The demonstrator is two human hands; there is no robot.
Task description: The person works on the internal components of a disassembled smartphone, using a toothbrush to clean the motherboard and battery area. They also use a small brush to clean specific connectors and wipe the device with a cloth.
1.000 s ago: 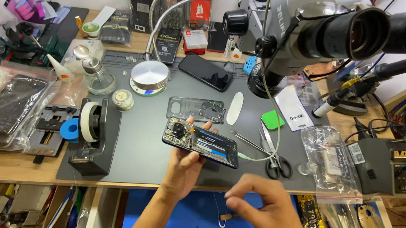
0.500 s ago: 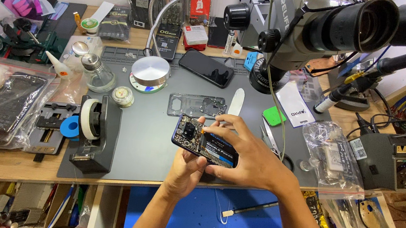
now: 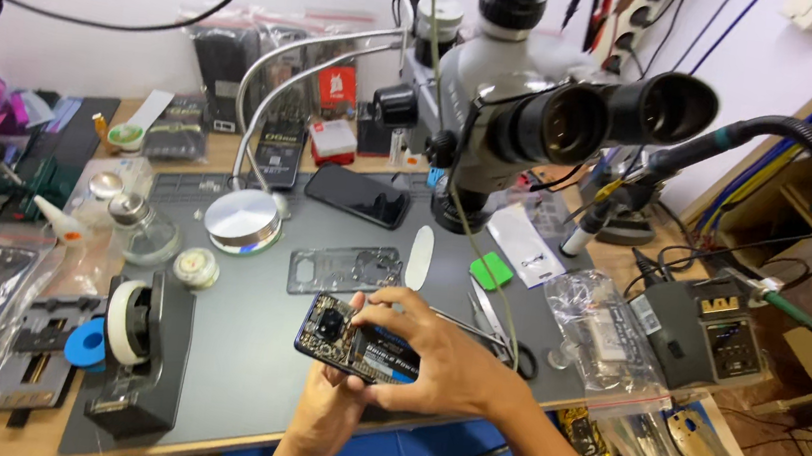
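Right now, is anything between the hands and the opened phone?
No. Both hands are already on the opened phone: the left hand holds it from below, and the right hand lies over its top with fingertips touching it. Nothing visible sits between them.

Light: bright, even, from above.
Shadows: soft, faint on the grey mat.
Glare: sheen on the round metal disc.
Edges: wide-angle bending.
Focus: mostly sharp.
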